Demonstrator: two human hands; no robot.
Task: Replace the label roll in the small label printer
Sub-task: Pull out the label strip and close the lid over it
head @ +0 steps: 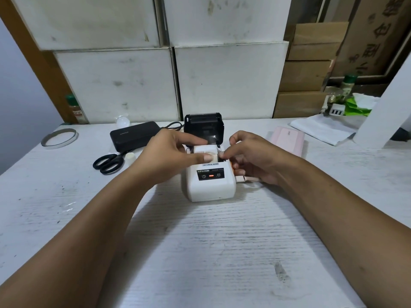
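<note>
A small white label printer [211, 185] stands at the table's middle with its black lid [203, 127] flipped up toward the back. A white label roll [205, 150] sits in the open compartment. My left hand [171, 156] comes in from the left, thumb and fingers pinched on the roll's front edge. My right hand [251, 156] meets it from the right, with its fingertips on the same paper edge at the compartment's front. Below the right palm a pink cable [244, 179] plugs into the printer's right side.
Black scissors [109, 162] and a black power bank [133, 135] lie left of the printer. A tape ring [59, 137] lies far left, a pink case [288, 136] on the right. White boxes and cartons are stacked behind the table [211, 252].
</note>
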